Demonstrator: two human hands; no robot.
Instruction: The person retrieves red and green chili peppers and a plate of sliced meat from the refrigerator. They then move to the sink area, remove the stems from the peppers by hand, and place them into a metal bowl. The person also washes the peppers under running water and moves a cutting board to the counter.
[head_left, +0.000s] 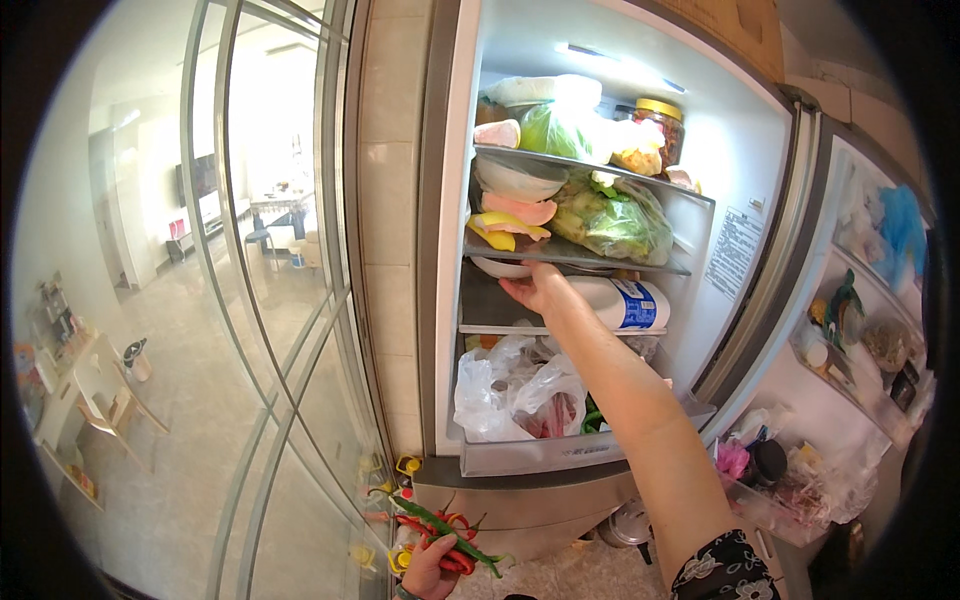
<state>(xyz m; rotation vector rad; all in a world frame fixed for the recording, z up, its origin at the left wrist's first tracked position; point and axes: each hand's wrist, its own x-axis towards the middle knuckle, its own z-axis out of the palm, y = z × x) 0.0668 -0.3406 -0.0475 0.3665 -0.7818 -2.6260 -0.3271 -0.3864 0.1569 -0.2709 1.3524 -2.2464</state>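
Observation:
My left hand (431, 568) holds a bunch of red and green chili peppers (448, 531) low in front of the refrigerator. My right hand (529, 289) reaches onto a middle shelf, its fingers at the underside of a white bowl (499, 268); whether they grip it is hidden. Right of that hand lies a white plastic bottle (634, 303) with a blue label. On the shelf above are yellow and pink peel-like pieces (493, 231), another bowl (517, 178) and bagged leafy greens (611, 221). Under my forearm, white plastic bags (517, 390) fill the drawer (525, 456).
The refrigerator door (840, 300) stands open at the right, its racks full of bags and jars. A jar with a yellow lid (660, 127) is on the top shelf. Framed glass doors (277, 300) are at the left. Yellow-capped bottles (407, 465) stand low beside the refrigerator.

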